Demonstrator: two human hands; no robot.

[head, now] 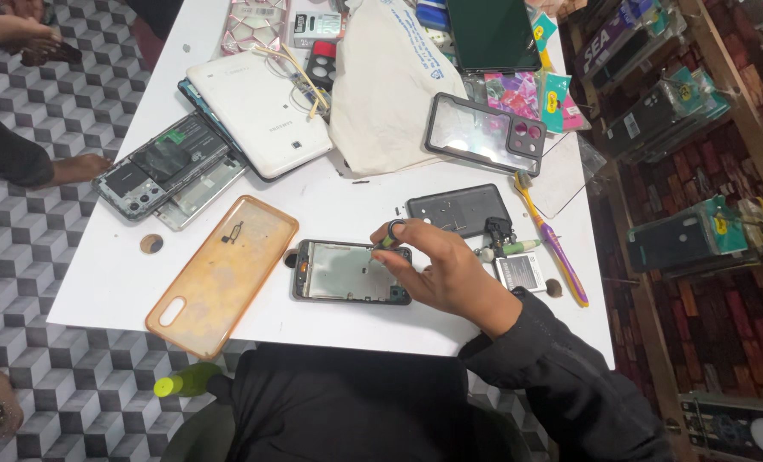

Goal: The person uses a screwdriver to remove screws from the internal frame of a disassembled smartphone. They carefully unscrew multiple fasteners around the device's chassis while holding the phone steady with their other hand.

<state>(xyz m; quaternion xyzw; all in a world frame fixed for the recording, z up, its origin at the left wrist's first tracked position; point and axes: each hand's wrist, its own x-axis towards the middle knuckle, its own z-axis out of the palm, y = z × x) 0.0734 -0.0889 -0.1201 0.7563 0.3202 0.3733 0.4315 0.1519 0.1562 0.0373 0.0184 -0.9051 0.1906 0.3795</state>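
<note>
Opened phone (351,271) under right hand (437,269), fingers (396,229) gripping a small screwdriver (387,239)

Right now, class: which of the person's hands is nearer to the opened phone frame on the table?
Right. The right hand rests at the opened phone frame's right end, fingertips over its top edge holding a small tool. The left hand is not in view.

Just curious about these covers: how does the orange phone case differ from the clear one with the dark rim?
The orange case is tinted, rimless and lies near the table's front edge. The clear case has a dark rim and camera block, and lies farther back beside a white bag. Both lie flat and empty.
</note>
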